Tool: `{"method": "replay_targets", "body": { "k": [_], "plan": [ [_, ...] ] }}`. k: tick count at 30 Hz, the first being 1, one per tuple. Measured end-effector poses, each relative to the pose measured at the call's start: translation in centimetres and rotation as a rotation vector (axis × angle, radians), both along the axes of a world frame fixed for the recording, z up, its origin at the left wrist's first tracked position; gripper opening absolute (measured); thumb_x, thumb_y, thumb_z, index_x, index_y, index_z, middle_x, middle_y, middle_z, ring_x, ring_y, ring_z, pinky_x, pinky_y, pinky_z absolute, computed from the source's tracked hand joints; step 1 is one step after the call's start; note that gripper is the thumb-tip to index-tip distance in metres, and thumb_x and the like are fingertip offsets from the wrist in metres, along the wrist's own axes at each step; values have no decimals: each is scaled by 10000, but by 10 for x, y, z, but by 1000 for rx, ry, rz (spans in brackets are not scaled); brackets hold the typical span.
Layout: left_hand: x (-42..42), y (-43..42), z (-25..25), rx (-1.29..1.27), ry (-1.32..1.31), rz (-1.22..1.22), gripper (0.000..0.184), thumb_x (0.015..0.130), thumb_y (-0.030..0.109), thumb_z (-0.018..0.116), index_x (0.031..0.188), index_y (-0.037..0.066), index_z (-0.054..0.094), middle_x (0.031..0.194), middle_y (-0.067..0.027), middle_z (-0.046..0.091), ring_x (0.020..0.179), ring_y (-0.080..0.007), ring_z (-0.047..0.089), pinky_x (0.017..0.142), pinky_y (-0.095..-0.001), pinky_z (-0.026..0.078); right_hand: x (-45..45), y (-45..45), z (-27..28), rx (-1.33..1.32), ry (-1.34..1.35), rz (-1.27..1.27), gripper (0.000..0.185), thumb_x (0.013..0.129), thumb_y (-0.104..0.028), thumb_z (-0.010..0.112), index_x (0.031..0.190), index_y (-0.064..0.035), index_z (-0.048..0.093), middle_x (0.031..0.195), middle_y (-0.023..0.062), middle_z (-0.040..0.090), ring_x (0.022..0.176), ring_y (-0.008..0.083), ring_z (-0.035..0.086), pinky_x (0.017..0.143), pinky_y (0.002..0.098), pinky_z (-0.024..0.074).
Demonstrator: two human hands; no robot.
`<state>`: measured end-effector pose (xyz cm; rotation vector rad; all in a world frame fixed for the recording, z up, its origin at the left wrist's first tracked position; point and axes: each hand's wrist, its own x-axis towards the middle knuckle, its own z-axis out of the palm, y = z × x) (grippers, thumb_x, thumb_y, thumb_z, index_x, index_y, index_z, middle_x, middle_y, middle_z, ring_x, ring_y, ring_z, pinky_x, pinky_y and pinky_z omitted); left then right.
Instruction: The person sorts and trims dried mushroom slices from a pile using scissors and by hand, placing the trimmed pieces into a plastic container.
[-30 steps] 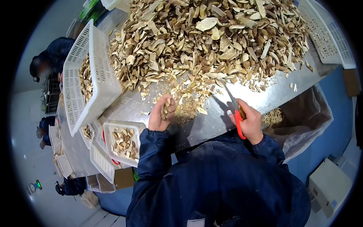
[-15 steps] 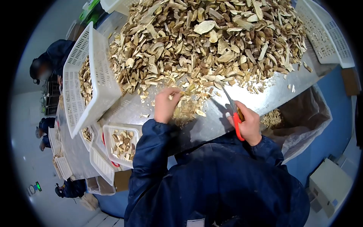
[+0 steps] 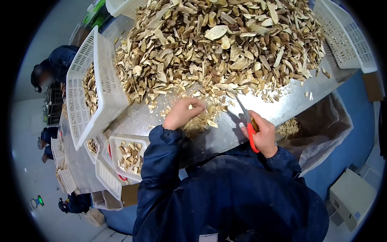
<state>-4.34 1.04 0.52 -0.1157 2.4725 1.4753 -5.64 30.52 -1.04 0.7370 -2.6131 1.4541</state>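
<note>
A pair of scissors [image 3: 252, 136] with red handles is gripped in my right hand [image 3: 264, 135], its blades pointing up and left toward the dried mushroom slices [image 3: 225, 44] heaped on the metal table [image 3: 229, 131]. My left hand [image 3: 182, 113] hovers at the front of the heap with thumb and fingers curled together. A pale bit shows by those fingers, too small to name. Beneath and beside this hand lie small mushroom scraps [image 3: 197, 126], slightly blurred.
A white slotted basket [image 3: 109, 92] with slices stands left, near a small white tray [image 3: 147, 141] of pieces. Another white basket [image 3: 342, 36] is at the far right. Below the table edge is a lined bin [image 3: 322, 133] with scraps. Co-workers [image 3: 60, 62] stand along the left.
My left hand has shifted slightly right, its fingers now reaching over the scraps. My right hand keeps the scissors in nearly the same place.
</note>
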Motion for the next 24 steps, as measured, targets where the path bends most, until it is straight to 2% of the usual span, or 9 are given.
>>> {"method": "replay_targets", "body": {
  "k": [1,2,5,6,10,16,19,22,24],
  "plan": [
    [-1,-1,-1,54,10,-90,201,839,135,619,992,21,680,846,-80,658,749,-152,602,695,-290,479,-1,1,-1,-3,1,-2,490,675,-161,811,1114,-48,625,641,110,553,553,263,548,528,356,441],
    [2,-2,-1,55,-110,19,179,830,125,622,959,17,681,851,-115,661,794,-200,628,730,-316,487,-1,1,-2,-6,0,-3,490,675,-159,811,1115,-49,625,646,110,557,555,263,548,529,355,442],
    [-2,-3,-6,-294,169,192,181,818,114,629,961,17,680,891,-155,668,844,-278,639,765,-347,494,1,0,0,12,-15,5,487,675,-152,809,1114,-49,625,657,112,565,561,263,551,532,353,444],
    [-6,0,-4,-354,197,173,218,804,99,628,1007,31,667,961,-174,666,881,-332,632,784,-379,498,1,0,2,23,-17,5,486,675,-149,808,1114,-49,625,660,113,567,562,263,552,533,352,445],
    [-19,13,-11,-480,312,80,281,799,78,624,1080,61,631,1010,-157,654,882,-344,629,788,-404,503,0,2,0,-2,-9,2,482,676,-145,807,1113,-49,625,667,113,574,566,262,559,533,349,447],
    [-29,19,-10,-665,261,-6,207,808,92,635,1013,69,633,951,-132,644,846,-337,629,736,-420,508,0,0,3,-9,-18,-1,475,677,-149,808,1104,-49,626,675,111,582,568,262,566,533,346,447],
    [-29,16,-9,-662,269,-31,203,802,110,649,1000,69,639,933,-146,643,840,-348,622,724,-408,507,0,0,5,-5,-3,-2,474,676,-150,808,1103,-50,626,664,110,574,564,260,561,528,345,444],
    [-28,7,-20,-501,295,-18,172,821,124,654,969,39,631,841,-95,643,793,-301,637,686,-376,502,0,1,4,3,-14,-3,475,676,-151,809,1103,-49,627,651,109,563,556,260,556,524,346,441],
    [-25,2,-22,-148,221,88,127,847,134,646,928,37,627,776,-46,607,728,-209,603,626,-320,471,0,1,5,-8,-14,-7,474,677,-152,809,1102,-48,627,644,108,558,552,260,553,522,346,440]
  ]
}}
